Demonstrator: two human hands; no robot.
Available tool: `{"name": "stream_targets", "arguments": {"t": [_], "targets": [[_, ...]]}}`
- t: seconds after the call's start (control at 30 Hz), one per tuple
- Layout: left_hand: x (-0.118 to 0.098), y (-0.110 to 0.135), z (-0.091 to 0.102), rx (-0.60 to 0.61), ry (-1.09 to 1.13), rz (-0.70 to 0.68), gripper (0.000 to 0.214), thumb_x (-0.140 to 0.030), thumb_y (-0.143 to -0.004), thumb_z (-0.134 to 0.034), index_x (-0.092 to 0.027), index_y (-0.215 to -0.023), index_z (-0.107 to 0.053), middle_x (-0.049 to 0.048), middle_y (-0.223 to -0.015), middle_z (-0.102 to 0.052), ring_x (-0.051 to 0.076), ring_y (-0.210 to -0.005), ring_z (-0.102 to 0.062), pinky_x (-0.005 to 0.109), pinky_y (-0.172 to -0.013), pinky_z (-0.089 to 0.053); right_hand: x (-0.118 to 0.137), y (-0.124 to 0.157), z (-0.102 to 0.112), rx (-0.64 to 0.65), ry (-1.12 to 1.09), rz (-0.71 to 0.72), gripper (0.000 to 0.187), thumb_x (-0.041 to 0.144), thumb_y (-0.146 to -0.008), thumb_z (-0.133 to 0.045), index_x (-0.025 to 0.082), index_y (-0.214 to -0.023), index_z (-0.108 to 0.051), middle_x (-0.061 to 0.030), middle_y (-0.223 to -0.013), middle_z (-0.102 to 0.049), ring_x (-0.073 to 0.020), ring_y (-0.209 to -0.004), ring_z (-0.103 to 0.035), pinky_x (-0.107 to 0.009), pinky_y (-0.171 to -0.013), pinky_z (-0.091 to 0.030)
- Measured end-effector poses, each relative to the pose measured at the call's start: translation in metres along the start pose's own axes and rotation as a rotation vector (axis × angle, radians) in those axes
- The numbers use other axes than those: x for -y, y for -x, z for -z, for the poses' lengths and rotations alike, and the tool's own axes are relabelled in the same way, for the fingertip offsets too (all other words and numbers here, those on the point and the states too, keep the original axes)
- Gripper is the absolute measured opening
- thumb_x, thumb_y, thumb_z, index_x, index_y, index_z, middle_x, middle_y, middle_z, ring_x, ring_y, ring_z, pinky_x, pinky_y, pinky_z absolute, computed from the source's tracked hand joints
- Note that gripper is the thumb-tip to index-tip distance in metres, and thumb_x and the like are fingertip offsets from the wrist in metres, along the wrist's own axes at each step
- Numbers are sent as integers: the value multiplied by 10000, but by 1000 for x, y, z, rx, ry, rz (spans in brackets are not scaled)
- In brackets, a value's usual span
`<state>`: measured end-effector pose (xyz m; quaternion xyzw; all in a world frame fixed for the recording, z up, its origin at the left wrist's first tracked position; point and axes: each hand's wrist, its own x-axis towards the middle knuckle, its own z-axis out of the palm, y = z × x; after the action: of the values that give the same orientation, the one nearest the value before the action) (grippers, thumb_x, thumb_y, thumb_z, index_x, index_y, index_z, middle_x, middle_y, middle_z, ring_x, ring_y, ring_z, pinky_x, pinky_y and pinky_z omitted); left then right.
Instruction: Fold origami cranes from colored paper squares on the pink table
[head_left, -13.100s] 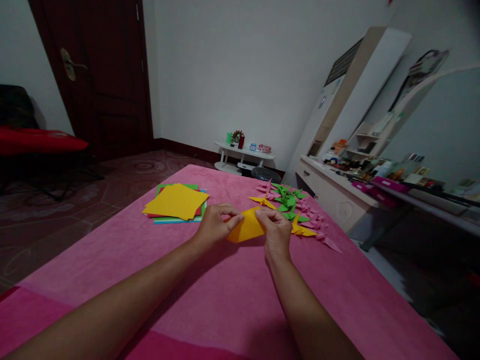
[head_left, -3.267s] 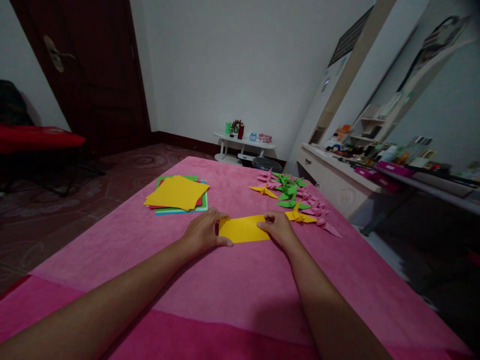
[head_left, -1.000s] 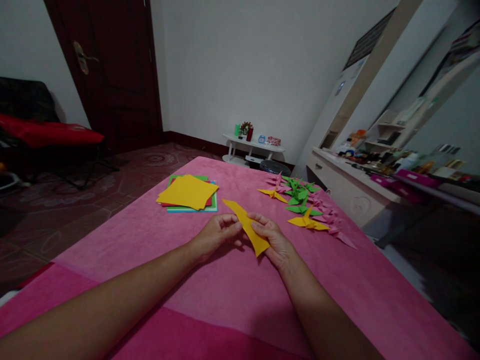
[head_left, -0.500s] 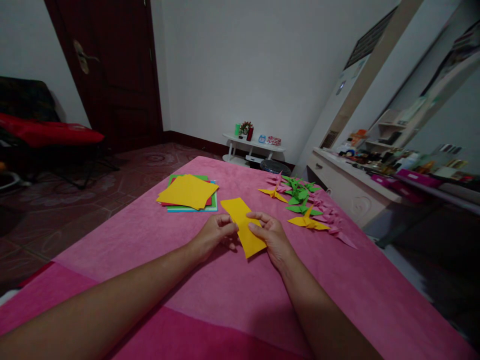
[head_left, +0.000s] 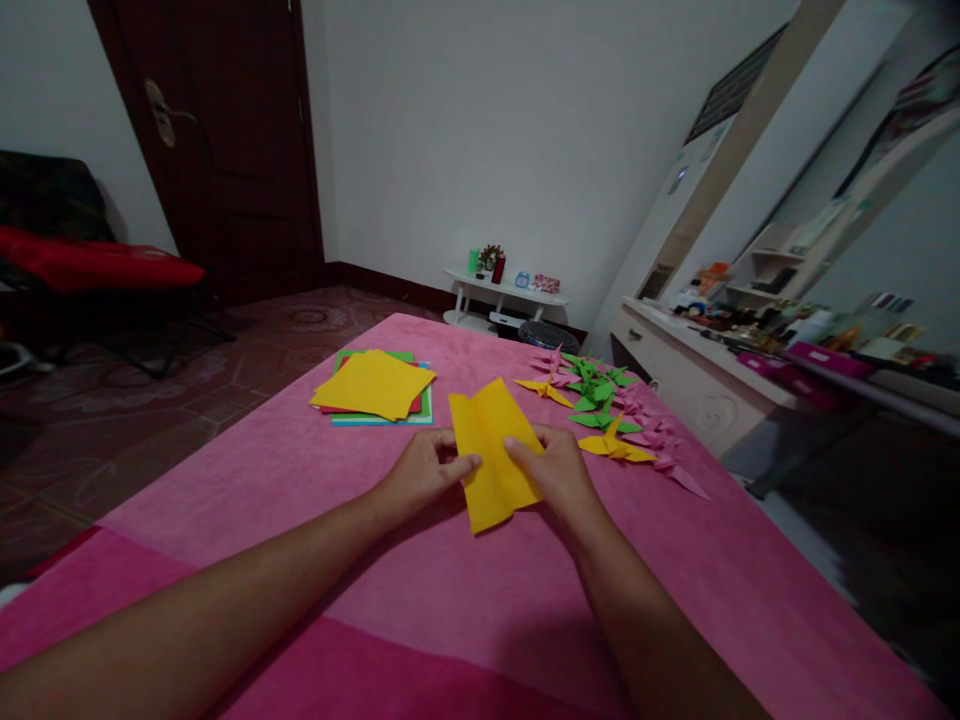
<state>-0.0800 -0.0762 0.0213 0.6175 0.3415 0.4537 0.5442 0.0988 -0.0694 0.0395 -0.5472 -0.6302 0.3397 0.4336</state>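
**Inspector:** State of the hands?

**Clerk:** The left hand [head_left: 420, 475] has its fingers pinched on the left edge of the yellow sheet [head_left: 491, 450]. The right hand [head_left: 559, 475] has its fingers closed on the right edge.

**Inspector:** Position of the sheet?

**Clerk:** It is between both hands, low over the pink table [head_left: 450, 610], spread out with a crease down its middle. Whether its near corner touches the cloth, I cannot tell.

**Inspector:** Beyond it?

**Clerk:** A stack [head_left: 373, 385] of coloured paper, yellow on top, lies on the left. Folded cranes [head_left: 600, 395] in green, pink and yellow lie on the right. Farther off are a white shelf [head_left: 506, 292] by the wall and a dark door [head_left: 217, 150].
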Motion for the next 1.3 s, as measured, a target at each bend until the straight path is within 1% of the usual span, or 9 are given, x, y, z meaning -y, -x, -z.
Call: {"name": "stream_targets", "arguments": {"t": [0.13,0.33,0.53,0.7,0.8,0.93,1.03,1.2,1.3], "targets": [[-3,-5,12,-80,-30,26,198,-307,-707,-623,-111,-682,-618,-7,-614,-593,90,-535,-493,197,-515,-350,-6,-8,20,-1,-280,-153,338,353,-584,-724,108,-813,-679,-84,-761,-709,-226,-617,-645,-304,-549,-488],[6,-11,24,-184,-84,83,318,-354,-677,-655,-140,-553,-455,-47,-513,-473,57,-456,-412,179,-444,-285,-16,-9,24,-18,-462,-171,340,248,-520,-753,127,-823,-655,-62,-719,-714,-211,-636,-669,-326,-651,-524],[14,-11,28,-195,-65,161,365,-309,-657,-682,-185,-925,-468,-103,-511,-436,87,-388,-450,200,-405,-377,-19,-11,26,-27,-337,-115,604,177,-563,-661,185,-1159,-561,31,-562,-651,-152,-470,-600,-251,-489,-462],[10,-12,40,-117,-715,-173,663,-120,-709,-577,-268,-1320,-369,36,-963,-573,166,-828,-599,335,-759,-501,-25,-12,26,-2,-281,-190,316,150,-543,-608,107,-844,-694,-37,-664,-680,-136,-545,-600,-218,-486,-421],[0,-9,43,-58,-1036,-413,728,-52,-697,-552,-287,-1358,-356,104,-1358,-382,265,-1239,-389,449,-1008,-349,-28,-12,26,-20,-295,-248,266,147,-544,-605,111,-789,-702,-38,-667,-678,-127,-526,-582,-212,-458,-404],[-12,-3,42,83,-1246,-537,756,-46,-698,-575,-317,-1367,-348,67,-1524,-116,315,-1375,-137,531,-1068,-210,-29,-11,27,-14,-324,-278,233,141,-543,-619,117,-758,-703,-43,-675,-683,-129,-540,-591,-219,-476,-432],[-12,-3,40,216,-1275,-550,625,-65,-735,-552,-327,-1295,-459,37,-1485,-274,283,-1376,-168,539,-1084,-134,-29,-11,26,8,-342,-285,232,141,-552,-628,115,-771,-703,-40,-674,-681,-123,-540,-593,-213,-488,-438],[-2,-8,42,382,-1143,-519,429,-119,-760,-539,-305,-1142,-603,23,-1180,-632,211,-1199,-482,490,-1092,-127,-34,-11,25,72,-345,-267,271,222,-662,-597,138,-903,-689,-44,-767,-678,-122,-599,-609,-239,-556,-482],[2,-9,44,383,-1066,-516,424,-127,-769,-536,-298,-1152,-599,28,-1142,-656,193,-1132,-544,450,-1075,-206,-36,-6,28,111,-130,-7,308,209,-695,-592,176,-989,-677,-89,-990,-649,-186,-842,-633,-341,-724,-516]]}}
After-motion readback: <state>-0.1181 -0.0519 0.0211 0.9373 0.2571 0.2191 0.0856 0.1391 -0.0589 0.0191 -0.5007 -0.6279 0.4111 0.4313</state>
